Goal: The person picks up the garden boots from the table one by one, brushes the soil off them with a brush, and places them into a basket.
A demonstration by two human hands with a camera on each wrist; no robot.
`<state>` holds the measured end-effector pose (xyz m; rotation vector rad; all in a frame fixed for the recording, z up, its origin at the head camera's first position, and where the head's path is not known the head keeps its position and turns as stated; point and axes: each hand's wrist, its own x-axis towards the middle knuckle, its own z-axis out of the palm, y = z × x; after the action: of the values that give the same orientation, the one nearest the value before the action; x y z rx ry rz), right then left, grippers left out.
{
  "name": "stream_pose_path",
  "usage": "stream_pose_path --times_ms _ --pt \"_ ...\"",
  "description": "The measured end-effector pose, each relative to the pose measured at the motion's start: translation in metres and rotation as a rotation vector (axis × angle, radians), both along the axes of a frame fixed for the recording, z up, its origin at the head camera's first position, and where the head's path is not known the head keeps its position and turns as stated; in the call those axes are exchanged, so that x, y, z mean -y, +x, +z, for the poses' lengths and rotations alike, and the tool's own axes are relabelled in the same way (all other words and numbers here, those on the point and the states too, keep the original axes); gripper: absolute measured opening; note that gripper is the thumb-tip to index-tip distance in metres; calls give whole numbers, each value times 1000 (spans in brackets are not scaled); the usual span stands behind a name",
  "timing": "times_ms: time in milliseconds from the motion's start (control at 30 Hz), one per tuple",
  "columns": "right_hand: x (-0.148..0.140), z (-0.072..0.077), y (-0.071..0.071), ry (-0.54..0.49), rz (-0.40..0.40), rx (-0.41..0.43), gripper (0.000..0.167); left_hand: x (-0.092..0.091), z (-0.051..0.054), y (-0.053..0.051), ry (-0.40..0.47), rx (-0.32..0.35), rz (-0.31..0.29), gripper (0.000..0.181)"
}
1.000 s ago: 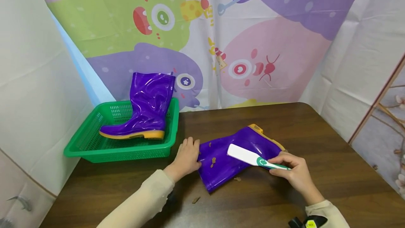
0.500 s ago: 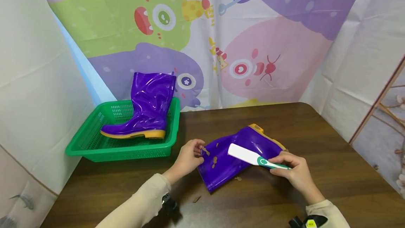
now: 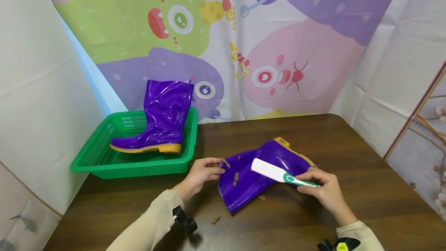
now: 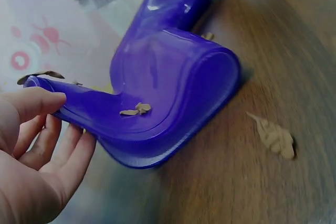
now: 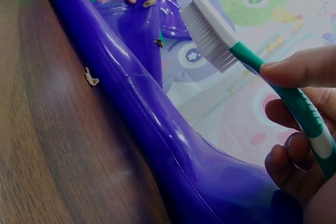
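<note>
The left hand [image 3: 199,174] shifts from atop the lying boot [image 3: 248,187] to pinch its rim [image 3: 226,198], exposing a brown fragment [image 3: 225,163]. The right hand [image 3: 325,189] grips the brush [image 3: 283,176].

We find the head view bright, evenly lit and fairly sharp, with wide-angle stretch towards its edges. Soft shadow on the table [image 3: 278,227] beneath the right hand [image 3: 324,189] suggests light from above. We note glossy highlights on the standing boot [image 3: 165,117] and the lying boot [image 3: 245,191]. Both wrist views are dimmer; we record the left as hazy and soft.
</note>
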<state>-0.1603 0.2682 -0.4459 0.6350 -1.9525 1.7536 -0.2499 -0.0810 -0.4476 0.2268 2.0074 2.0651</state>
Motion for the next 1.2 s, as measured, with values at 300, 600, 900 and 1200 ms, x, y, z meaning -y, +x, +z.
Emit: stream_pose_path --times_ms 300,600,900,1200 --pt "1 2 -1 10 -25 35 37 3 13 1 196 89 -13 29" --pt "3 12 -7 -20 7 -17 39 -8 43 5 435 83 83 32" --pt "8 45 -17 53 21 -25 29 -3 68 2 538 17 170 45" --pt "33 71 -35 -22 78 -134 30 8 88 -4 550 -95 167 38"
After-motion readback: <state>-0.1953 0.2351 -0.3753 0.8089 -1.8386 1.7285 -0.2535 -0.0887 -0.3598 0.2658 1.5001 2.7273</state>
